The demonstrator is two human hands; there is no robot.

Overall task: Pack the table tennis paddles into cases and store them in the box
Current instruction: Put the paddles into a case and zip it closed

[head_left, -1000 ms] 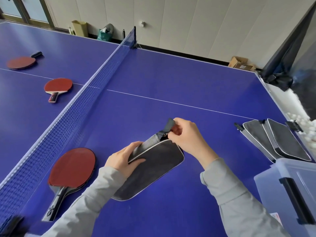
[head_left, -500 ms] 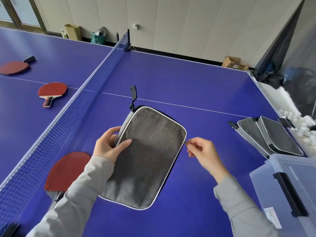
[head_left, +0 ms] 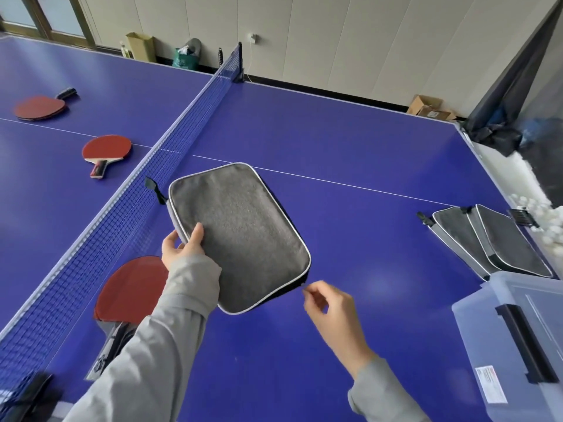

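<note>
My left hand [head_left: 182,248] gripped the long edge of the grey case [head_left: 240,236], thumb on its face, holding it raised above the blue counter [head_left: 350,141] beside the net [head_left: 128,214]. My right hand [head_left: 330,309] pinched at the case's near corner; I cannot tell whether it held the zipper pull. One red paddle [head_left: 131,287] lay under my left sleeve. Two more cases [head_left: 490,242] lay beside the clear box [head_left: 518,345].
</note>
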